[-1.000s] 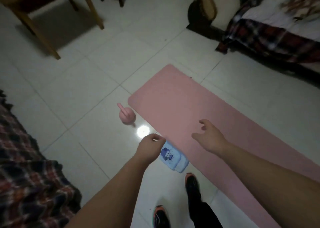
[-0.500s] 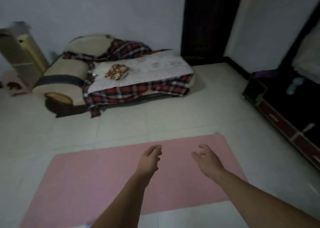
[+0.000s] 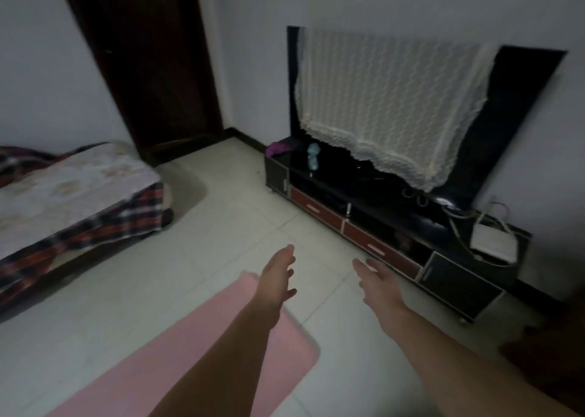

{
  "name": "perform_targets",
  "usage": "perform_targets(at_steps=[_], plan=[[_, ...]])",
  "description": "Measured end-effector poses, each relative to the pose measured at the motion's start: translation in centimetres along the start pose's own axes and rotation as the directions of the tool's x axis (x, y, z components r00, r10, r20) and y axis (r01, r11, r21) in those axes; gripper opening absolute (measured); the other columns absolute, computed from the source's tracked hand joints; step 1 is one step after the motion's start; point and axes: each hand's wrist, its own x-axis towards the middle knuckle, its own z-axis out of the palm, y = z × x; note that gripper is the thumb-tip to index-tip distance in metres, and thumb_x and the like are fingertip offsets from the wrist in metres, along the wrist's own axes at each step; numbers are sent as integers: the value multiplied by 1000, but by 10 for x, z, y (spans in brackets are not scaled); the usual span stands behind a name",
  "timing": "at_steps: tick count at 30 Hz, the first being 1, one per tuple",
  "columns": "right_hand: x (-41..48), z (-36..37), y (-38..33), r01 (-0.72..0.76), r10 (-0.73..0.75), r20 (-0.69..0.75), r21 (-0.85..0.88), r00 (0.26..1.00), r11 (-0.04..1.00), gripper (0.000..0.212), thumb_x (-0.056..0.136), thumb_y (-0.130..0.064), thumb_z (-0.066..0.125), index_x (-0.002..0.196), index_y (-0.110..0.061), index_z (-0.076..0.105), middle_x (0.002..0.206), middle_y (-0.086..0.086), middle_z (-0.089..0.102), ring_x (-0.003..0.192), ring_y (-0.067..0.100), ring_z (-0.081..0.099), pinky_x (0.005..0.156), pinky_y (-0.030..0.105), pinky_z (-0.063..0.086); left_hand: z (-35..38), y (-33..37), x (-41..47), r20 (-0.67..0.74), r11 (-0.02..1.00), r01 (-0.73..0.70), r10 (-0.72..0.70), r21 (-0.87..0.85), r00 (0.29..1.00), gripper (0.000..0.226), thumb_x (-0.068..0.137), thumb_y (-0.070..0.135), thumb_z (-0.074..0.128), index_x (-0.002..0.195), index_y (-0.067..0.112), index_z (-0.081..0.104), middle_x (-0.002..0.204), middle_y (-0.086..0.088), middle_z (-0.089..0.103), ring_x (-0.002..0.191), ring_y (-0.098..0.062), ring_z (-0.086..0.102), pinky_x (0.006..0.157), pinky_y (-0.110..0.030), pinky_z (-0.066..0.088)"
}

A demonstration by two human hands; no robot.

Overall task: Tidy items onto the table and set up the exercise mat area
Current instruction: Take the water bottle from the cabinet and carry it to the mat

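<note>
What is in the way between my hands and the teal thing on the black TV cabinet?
Nothing visible. Only bare floor tiles lie between your open left hand, right hand and the cabinet. The teal thing stands uncovered on its top, between a purple item and the lace cloth.

**Both hands empty, held out forward**

The bare left hand (image 3: 278,277) is extended ahead of the body, fingers straight and close together, holding nothing. The bare right hand (image 3: 378,285) is roughly level with it and apart from it, fingers relaxed and slightly spread, also empty. The bare left forearm (image 3: 228,353) and bare right forearm (image 3: 459,363) enter from the lower edge, both outstretched.
</note>
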Motion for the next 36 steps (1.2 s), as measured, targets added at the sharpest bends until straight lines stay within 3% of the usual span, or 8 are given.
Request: perform_targets(at_steps=[3,8,15,20,25,28,32,36], plan=[[45,-27,-26,37,-35,-39,51,999,998,55,92,-40,65,141,-25,44,98,-5,60,102,16,59,108,45,41,50,18,50,68,1000,-6,4,25,998,48,94,50,49,137,27,49,132,7,52,121,-17,48,99,-41,44],[123,-41,-66,19,-6,-92,143,996,989,74,80,-49,69,145,-38,35,127,-8,58,129,22,48,114,49,33,101,49,139,126,1000,3,-5,15,992,48,94,49,49,138,29,47,137,6,49,124,-16,46,101,-41,43],[228,-44,-113,33,-18,-90,161,996,986,62,86,-41,70,140,-35,40,128,-3,56,123,24,52,111,51,38,164,85,244,166,999,24,-29,32,986,52,94,53,48,141,29,42,143,4,45,124,-18,44,104,-42,42],[307,-59,-142,33,-17,-99,167,995,985,51,90,-43,67,134,-33,43,104,-7,59,109,21,56,100,39,42,208,109,311,181,999,26,-33,42,983,42,94,52,49,132,35,44,131,7,46,121,-18,45,104,-43,41],[397,-78,-183,38,-30,-48,187,998,982,49,95,-34,62,139,-24,42,126,26,53,119,35,55,99,39,44,258,140,390,115,1000,13,-14,11,993,29,97,43,50,124,32,49,126,5,51,109,-13,49,97,-39,41],[452,-82,-207,42,-42,-4,143,999,989,56,93,-37,65,142,-23,42,110,5,63,109,26,61,99,41,46,283,158,428,66,1000,19,-19,2,998,19,98,38,49,115,29,52,118,6,55,103,-10,53,94,-36,43],[513,-73,-233,18,-24,49,112,999,994,60,91,-41,66,143,-26,42,99,-10,61,104,16,60,104,42,44,299,180,466,6,1000,9,-9,-18,1000,11,99,32,48,93,31,58,92,12,59,78,1,54,64,-23,44],[557,-47,-263,18,-25,120,58,992,998,63,91,-41,65,146,-25,40,99,-11,59,105,17,60,101,40,46,290,198,510,-55,999,33,-35,-40,998,23,97,41,49,116,29,55,99,11,60,84,-2,54,73,-29,45]])
